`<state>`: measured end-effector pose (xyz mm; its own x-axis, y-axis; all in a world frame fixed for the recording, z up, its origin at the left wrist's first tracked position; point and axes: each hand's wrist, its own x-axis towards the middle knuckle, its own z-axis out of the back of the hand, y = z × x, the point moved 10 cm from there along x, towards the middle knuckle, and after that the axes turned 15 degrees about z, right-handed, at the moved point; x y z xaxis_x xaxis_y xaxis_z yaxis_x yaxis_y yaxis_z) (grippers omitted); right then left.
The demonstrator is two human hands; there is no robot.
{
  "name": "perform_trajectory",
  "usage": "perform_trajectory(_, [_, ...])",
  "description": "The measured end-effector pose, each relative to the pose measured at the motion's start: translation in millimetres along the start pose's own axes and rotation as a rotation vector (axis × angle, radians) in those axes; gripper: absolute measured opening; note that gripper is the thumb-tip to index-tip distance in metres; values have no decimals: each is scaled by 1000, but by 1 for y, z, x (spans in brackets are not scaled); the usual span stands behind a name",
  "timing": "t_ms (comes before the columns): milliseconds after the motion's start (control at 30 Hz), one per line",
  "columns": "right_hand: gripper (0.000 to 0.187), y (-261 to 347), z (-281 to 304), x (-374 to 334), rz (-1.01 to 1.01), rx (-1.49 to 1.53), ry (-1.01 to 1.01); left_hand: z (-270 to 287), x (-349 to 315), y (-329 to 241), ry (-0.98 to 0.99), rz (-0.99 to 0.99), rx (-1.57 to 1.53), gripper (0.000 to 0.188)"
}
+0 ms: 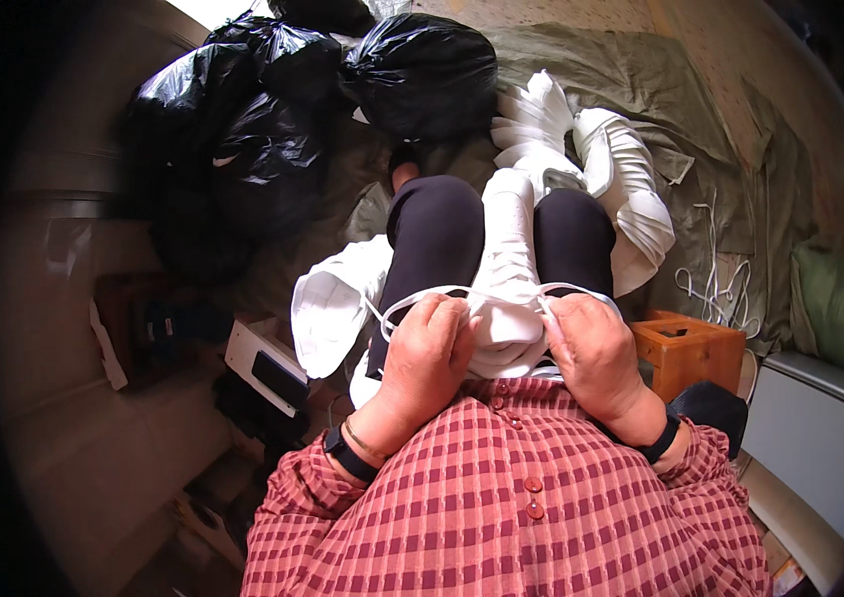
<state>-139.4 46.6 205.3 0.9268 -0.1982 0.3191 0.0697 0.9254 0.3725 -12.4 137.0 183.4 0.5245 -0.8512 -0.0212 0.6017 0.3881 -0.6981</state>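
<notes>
Left hand (429,343): fingers curled shut, pinching the white strap (422,295) where it loops off the near end of the white cloth roll (508,269).
Right hand (593,350): fingers bent, gripping the other end of the same strap at the roll's right side.
White cloth roll: lies along the lap between the two knees in black trousers, its near end under both hands.
White strap: thin, runs in an arc across the near end of the roll, from one hand to the other.
Stack of folded white cloth (591,169): on the green sheet (641,80), just beyond the roll's far end.
Loose white cords (716,284): on the sheet, right of the roll.
Wooden stool (691,348): right of the roll, near the right hand.
Black bags (313,90): well beyond the roll, to its left.
White bag (332,303): open, just left of the roll, against the left knee.
</notes>
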Motion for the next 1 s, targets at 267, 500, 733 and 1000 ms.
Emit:
perform_trajectory(267, [29,26,2,12,179,-189,108,12,-6,-23,-93,-194,-5,29])
perform_trajectory(500, [7,24,4,33,218,205,156,-25,-4,-42,225,-352,532,36])
perform_trajectory(733, [8,-31,5,26,-430,1407,-294,29,10,-94,41,-336,-447,16])
perform_trajectory(1000, [14,-31,-16,12,-662,1403,-346,-12,24,-28,290,258,-957,13])
